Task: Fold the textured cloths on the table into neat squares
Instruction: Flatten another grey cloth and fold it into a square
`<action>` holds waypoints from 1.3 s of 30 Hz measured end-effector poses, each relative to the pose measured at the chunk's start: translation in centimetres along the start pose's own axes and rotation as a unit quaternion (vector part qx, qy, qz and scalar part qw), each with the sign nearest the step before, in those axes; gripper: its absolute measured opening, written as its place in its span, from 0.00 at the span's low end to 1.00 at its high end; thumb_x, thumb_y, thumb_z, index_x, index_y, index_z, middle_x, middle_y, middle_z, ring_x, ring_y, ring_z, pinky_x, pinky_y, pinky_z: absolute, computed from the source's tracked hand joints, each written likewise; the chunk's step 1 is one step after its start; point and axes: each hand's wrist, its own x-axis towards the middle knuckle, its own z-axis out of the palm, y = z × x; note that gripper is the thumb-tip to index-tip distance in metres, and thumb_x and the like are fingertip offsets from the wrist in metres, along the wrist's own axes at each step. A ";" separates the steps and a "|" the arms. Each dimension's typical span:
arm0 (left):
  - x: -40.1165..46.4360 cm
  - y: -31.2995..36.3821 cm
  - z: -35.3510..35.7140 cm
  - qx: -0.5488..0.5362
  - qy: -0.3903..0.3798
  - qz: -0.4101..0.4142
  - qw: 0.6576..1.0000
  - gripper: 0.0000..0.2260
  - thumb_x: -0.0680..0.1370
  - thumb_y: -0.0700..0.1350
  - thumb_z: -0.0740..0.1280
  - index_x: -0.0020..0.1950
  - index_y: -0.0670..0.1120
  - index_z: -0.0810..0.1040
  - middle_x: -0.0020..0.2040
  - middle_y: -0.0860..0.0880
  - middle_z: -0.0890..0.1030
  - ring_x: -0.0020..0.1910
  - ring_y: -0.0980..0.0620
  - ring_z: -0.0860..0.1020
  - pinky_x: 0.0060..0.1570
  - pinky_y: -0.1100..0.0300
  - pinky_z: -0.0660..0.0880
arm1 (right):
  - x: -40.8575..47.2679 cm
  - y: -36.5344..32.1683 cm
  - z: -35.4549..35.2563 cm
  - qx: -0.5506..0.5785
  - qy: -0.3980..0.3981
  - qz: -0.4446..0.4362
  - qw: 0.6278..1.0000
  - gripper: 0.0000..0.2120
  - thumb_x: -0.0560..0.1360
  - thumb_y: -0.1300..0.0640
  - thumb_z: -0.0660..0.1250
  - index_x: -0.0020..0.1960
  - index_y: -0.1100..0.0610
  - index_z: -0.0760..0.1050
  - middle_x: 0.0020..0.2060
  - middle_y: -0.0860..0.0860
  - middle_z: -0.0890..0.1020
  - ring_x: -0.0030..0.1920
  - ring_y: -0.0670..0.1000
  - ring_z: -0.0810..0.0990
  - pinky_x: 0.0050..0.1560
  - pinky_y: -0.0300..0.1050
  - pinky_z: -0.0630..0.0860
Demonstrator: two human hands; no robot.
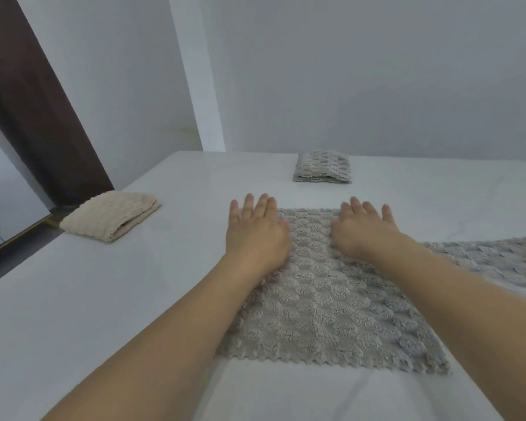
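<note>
Palms lie flat on the far end of the grey waffle-textured cloth (322,305), the left hand (257,235) over its far left corner and the right hand (362,232) near its far right corner, most likely to smooth it and hold it square before a fold. On both hands the fingers are straight and slightly spread, pressing down and pinching nothing; the fingertips reach past the far edge onto the white table (104,299). The cloth lies open in the middle of the table, directly in front of the person, its near edge scalloped and its surface a grid of small raised fluffy tufts. It looks like a single layer, though that is hard to confirm. A second unfolded grey cloth (498,262) lies just to its right, partly under the right forearm. Well apart, a folded beige cloth (113,217) sits at the table's left edge and a folded grey cloth (322,167) near the far edge, so some of the task appears finished.
</note>
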 end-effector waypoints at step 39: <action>-12.1 -4.4 1.3 -0.026 -0.081 -0.002 0.996 0.26 0.84 0.57 0.41 0.81 0.51 0.44 0.81 0.54 0.44 0.79 0.53 0.43 0.77 0.48 0.39 | -14.0 1.6 4.8 0.048 0.032 -0.068 0.996 0.28 0.82 0.45 0.38 0.80 0.53 0.43 0.79 0.48 0.44 0.78 0.49 0.42 0.77 0.52 0.41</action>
